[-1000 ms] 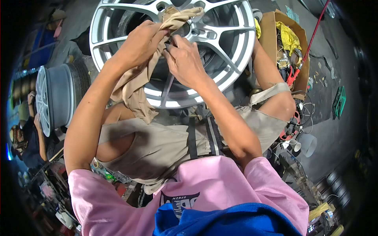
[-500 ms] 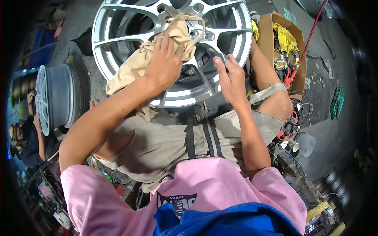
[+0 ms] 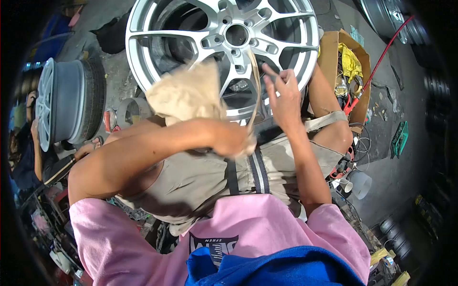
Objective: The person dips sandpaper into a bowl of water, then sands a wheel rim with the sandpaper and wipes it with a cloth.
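Observation:
A silver multi-spoke wheel rim (image 3: 237,35) lies in front of my lap, its hub face up. My left hand (image 3: 234,139), slightly blurred, is closed on the beige cloth (image 3: 186,95), low at the rim's near edge. The cloth spreads over the rim's near left side, blurred by motion, and a thin strip of it hangs up to the hub. Over the rim's near right edge, my right hand (image 3: 286,97) is raised with some fingers stretched apart and holds nothing visible.
A cardboard box (image 3: 329,57) with a yellow cloth and tools stands right of the rim. Another wheel (image 3: 69,102) stands upright at the left, with a co-worker's hands (image 3: 33,112) beside it. A green tray (image 3: 400,139) and a red hose (image 3: 386,52) are at the right.
My left hand has pulled the cloth off the hub, down toward my lap. My right hand has left the cloth and moved right. The rim appears shifted right and up in view.

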Demonstrator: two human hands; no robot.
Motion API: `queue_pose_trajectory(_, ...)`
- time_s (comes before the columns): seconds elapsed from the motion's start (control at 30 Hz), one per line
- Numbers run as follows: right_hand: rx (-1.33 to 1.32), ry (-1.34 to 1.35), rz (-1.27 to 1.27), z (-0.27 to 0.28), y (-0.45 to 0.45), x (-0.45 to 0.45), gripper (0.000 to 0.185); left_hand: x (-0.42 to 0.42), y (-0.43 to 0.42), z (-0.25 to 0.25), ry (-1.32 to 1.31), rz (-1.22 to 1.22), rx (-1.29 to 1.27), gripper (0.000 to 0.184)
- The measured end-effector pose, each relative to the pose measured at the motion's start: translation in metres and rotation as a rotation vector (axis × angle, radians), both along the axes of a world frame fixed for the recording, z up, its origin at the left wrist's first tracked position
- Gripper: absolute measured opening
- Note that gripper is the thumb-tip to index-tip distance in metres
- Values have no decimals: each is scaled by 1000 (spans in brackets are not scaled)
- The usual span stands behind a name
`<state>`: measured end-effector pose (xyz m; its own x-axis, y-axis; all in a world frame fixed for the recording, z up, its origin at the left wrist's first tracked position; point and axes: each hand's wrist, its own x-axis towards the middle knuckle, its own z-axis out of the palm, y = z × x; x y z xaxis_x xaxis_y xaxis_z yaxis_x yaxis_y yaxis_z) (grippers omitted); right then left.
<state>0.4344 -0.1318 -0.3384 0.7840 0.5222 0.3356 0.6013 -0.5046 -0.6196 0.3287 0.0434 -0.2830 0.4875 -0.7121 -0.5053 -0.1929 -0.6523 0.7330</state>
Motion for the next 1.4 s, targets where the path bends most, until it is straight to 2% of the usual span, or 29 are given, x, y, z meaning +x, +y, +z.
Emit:
queue_pose_trajectory(0.03, -10, -84, 17, -11, 0, -8, 35, -5, -5, 19, 201, -67, 199, 29)
queue_pose_trajectory(0.1, -54, -118, 29, -23, 2, -26, 43, -16, -1, 31, 183, -161, 394, 30)
queue_pose_trajectory(0.13, -55, -112, 30, -31, 4, -31, 43, -12, 4, 40, 189, -162, 392, 30)
queue_pose_trajectory(0.2, -80, -194, -24, -38, 8, -37, 48, -2, 12, 58, 135, 37, 365, 40)
queue_pose_trajectory(0.4, -88, -226, -62, -33, 28, -26, 46, 6, 7, 73, -86, -21, 322, 41)
queue_pose_trajectory(0.53, -115, -208, -55, -36, 20, -37, 43, 4, 5, 87, -69, -51, 332, 39)
queue_pose_trajectory(0.63, -104, -213, -62, -26, 36, -18, 40, -4, -1, 87, -144, -1, 241, 37)
queue_pose_trajectory(0.7, -101, -226, -82, -23, 43, -11, 38, -15, 0, 89, -343, 46, 98, 34)
queue_pose_trajectory(0.8, -136, -173, -61, -21, 26, -38, 36, -25, 5, 112, -430, 133, 132, 30)
queue_pose_trajectory(0.83, -163, -152, -62, -22, 22, -44, 36, -25, 5, 117, -426, 141, 129, 30)
queue_pose_trajectory(0.9, -134, -219, -52, -22, 27, -29, 36, -22, -4, 124, -181, 161, 153, 28)
queue_pose_trajectory(0.93, -133, -222, -46, -19, 35, -17, 33, -22, -9, 123, -178, 164, 153, 28)
queue_pose_trajectory(1.0, -246, -281, -18, -6, 51, 11, 28, -22, -14, 121, -122, 38, 187, 27)
queue_pose_trajectory(1.03, -286, -294, 5, -2, 56, 24, 26, -23, -13, 120, -129, 48, 188, 27)
queue_pose_trajectory(1.1, -389, -300, 46, 7, 56, 31, 25, -23, -9, 118, -229, 6, 266, 13)
queue_pose_trajectory(1.17, -363, -298, 186, 10, 46, 27, 25, -20, -4, 123, -211, 18, 298, 13)
queue_pose_trajectory(1.4, -547, -491, 335, 13, 49, 78, 27, -22, -3, 124, -118, 3, 293, 19)
